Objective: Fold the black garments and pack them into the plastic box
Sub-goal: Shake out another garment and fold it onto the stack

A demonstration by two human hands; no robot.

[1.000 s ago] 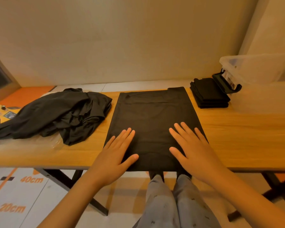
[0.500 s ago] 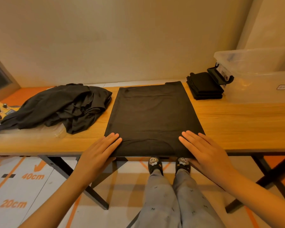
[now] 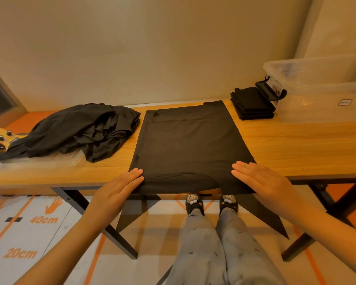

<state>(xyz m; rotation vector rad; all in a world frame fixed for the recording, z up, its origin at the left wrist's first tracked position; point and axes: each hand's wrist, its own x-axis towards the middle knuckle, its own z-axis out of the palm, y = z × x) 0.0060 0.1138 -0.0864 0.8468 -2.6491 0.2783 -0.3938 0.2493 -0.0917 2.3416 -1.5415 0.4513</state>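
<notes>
A black garment [image 3: 190, 145] lies flat as a long rectangle in the middle of the wooden table [image 3: 296, 145], its near end at the table's front edge. My left hand [image 3: 116, 194] rests flat on its near left corner, fingers together. On the near right corner lies my right hand [image 3: 263, 186], also flat. A heap of unfolded black garments [image 3: 80, 130] sits to the left. A stack of folded black garments [image 3: 252, 103] stands at the back right beside the clear plastic box [image 3: 321, 99].
The box has a black latch [image 3: 270, 90] on its left end. A yellow device with knobs [image 3: 0, 138] and a clear plastic sheet [image 3: 39, 163] lie at the far left. Below the table are black legs and floor marks.
Both hands slid back along the garment from its middle to the near corners at the table edge and spread apart. The garment stays flat.
</notes>
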